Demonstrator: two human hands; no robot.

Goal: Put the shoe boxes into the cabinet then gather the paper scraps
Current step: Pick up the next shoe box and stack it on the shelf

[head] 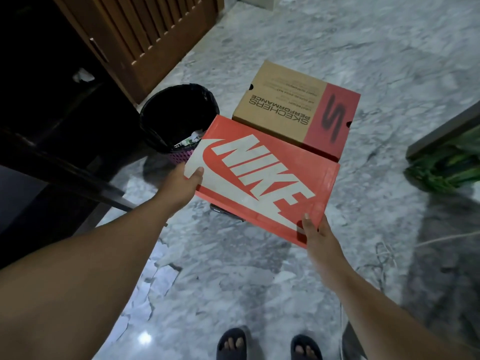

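An orange shoe box (262,175) with a big white logo on its lid hangs above the marble floor, held between both hands. My left hand (183,181) grips its left end, thumb on the lid. My right hand (315,236) grips the near right corner, thumb on top. Behind it a brown shoe box (283,105) with a red end panel lies on the floor. The cabinet (46,81) stands open and dark at the left, its slatted wooden door (145,35) swung out. White paper scraps (155,279) lie on the floor near my left forearm.
A black-lined waste bin (176,118) holding some paper stands between the cabinet and the boxes. A green leafy object (446,165) sits at the right under a grey edge. My sandalled feet (267,345) show at the bottom. A thin cord (441,240) trails on the floor at right.
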